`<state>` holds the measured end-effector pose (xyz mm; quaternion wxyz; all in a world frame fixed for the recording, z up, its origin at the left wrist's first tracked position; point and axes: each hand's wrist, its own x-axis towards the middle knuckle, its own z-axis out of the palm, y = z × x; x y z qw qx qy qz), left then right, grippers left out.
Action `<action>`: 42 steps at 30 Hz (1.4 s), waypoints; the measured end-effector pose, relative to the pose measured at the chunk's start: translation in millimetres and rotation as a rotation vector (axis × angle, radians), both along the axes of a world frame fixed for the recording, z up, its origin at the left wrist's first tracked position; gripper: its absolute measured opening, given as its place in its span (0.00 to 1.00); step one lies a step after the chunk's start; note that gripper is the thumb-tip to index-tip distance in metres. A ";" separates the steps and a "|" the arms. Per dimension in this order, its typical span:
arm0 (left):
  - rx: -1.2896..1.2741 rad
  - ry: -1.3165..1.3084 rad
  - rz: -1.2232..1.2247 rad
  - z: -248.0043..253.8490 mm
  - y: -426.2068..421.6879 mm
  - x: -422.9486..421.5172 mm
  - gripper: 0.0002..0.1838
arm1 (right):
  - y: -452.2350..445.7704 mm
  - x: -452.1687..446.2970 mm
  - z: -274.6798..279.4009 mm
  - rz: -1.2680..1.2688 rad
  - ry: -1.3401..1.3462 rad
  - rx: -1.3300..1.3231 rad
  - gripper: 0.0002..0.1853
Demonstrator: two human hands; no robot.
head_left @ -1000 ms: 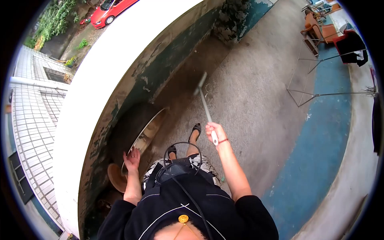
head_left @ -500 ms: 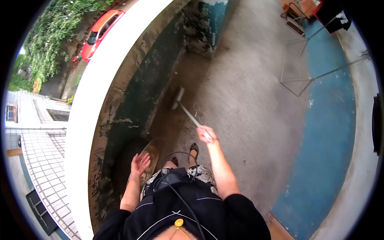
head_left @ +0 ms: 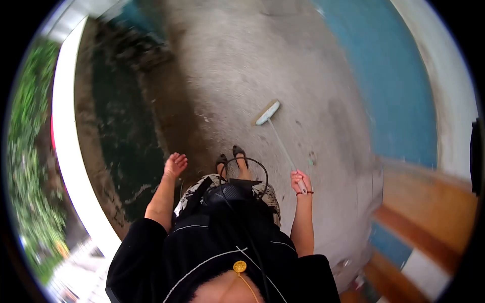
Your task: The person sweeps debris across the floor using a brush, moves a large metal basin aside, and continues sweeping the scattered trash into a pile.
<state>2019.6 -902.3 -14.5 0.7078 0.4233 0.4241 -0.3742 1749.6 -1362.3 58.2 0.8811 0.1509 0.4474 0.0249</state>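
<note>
My right hand (head_left: 301,182) is wrapped round the handle end of a broom (head_left: 283,142), out to the right of my body. The broom's pale blue-white head (head_left: 268,112) lies at the grey concrete floor ahead of my feet, its bristles facing up and left. Off to the left, my left hand (head_left: 176,164) is raised with its fingers apart and holds nothing. It is beside the dark, peeling low wall. A black cable (head_left: 265,171) loops in front of my waist, above my dark shoes (head_left: 239,151).
A low wall (head_left: 121,126) with a white ledge (head_left: 70,126) runs along the left, with greenery beyond it. The blue and white wall (head_left: 394,76) curves along the right. Brown wooden furniture or panels (head_left: 429,202) stand at the lower right.
My view has turned to the right. The broom has swung from beside the left wall onto the open floor, with my right hand still round it. The chairs and metal rack have left the view.
</note>
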 end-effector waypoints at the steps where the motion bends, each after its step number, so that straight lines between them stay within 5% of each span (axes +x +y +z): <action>1: 0.008 0.000 -0.071 1.6 -13.9 8.0 0.17 | 2.6 -34.5 0.7 -0.084 0.017 -0.008 0.07; 8: -0.014 -0.020 -0.399 -11.7 -100.3 38.6 0.22 | 26.8 -166.0 -18.3 -0.447 0.152 -0.162 0.06; 12: -0.043 -0.081 -0.486 3.7 -107.3 45.7 0.22 | 62.9 -145.8 5.3 -0.245 0.218 -0.486 0.04; 17: 0.109 -0.066 -0.615 12.3 -196.1 22.3 0.19 | 58.5 -143.0 34.1 -0.414 0.369 -0.487 0.05; 22: 0.122 -0.123 -0.742 12.1 -283.0 2.9 0.20 | 6.9 -160.9 3.7 -0.622 0.028 -0.373 0.06; 32: 0.069 -0.282 -1.150 64.3 -402.2 -56.8 0.21 | -55.3 -316.9 -26.4 -1.010 -0.172 -0.256 0.07; 37: 0.224 -0.246 -1.247 47.8 -424.0 -49.6 0.21 | -20.8 -391.5 1.2 -0.993 0.179 -0.345 0.05; 42: 0.246 -0.269 -1.381 32.5 -479.3 -39.8 0.20 | 10.9 -338.0 11.3 -0.859 0.634 -0.589 0.05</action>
